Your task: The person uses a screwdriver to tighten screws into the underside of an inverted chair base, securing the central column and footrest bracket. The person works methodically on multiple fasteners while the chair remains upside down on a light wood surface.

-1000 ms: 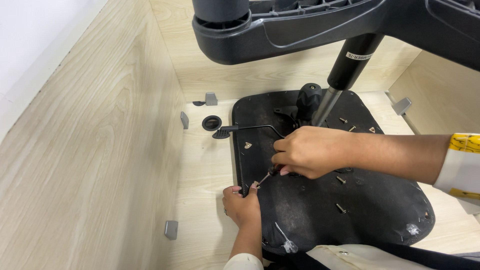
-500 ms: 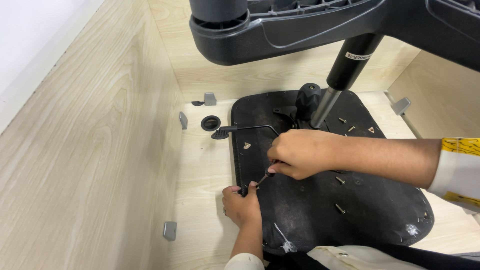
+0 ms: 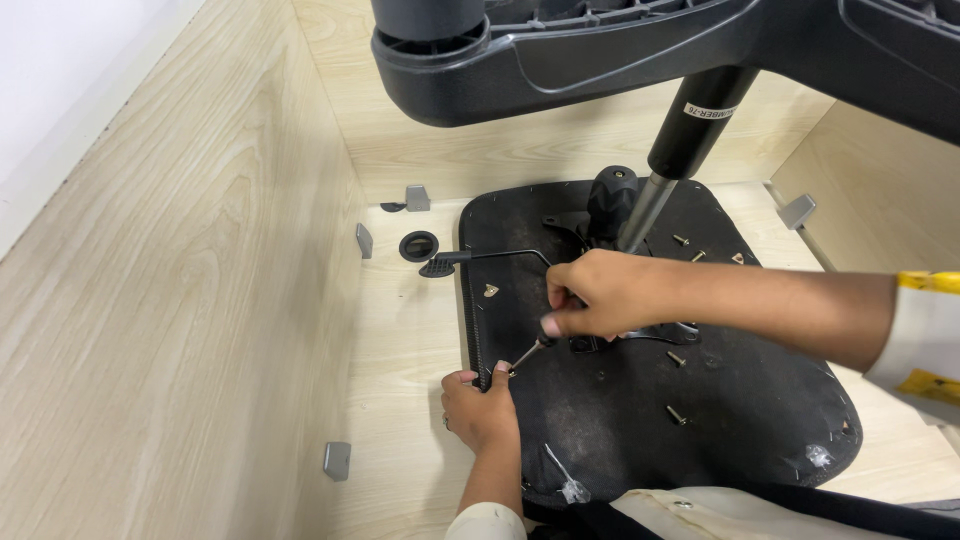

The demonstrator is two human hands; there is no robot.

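An upturned black office-chair seat (image 3: pixel 720 420) lies with its fabric-covered underside facing up on the pale wood-grain surface (image 3: pixel 400 350), boxed in by light wooden panels on the left and at the back. The chair's grey plastic star base (image 3: pixel 600 50) and black gas-lift column (image 3: pixel 690 130) rise above it toward the camera.

The right hand (image 3: pixel 600 295) is closed around the handle of a thin screwdriver (image 3: pixel 527 352), whose shaft slants down and left toward the seat's left edge. The left hand (image 3: pixel 480 410) rests on that same edge just below the tip, fingers curled over the rim and gripping the seat. The two hands are near each other but not touching.

A black metal lever with a flat paddle end (image 3: pixel 470 262) sticks out to the left from the mechanism by the column. Several small screws (image 3: pixel 677 414) stand in the seat's underside. A black plastic ring (image 3: pixel 418 245) lies on the surface beside the seat, and small grey brackets (image 3: pixel 337 460) sit along the left panel and back wall.
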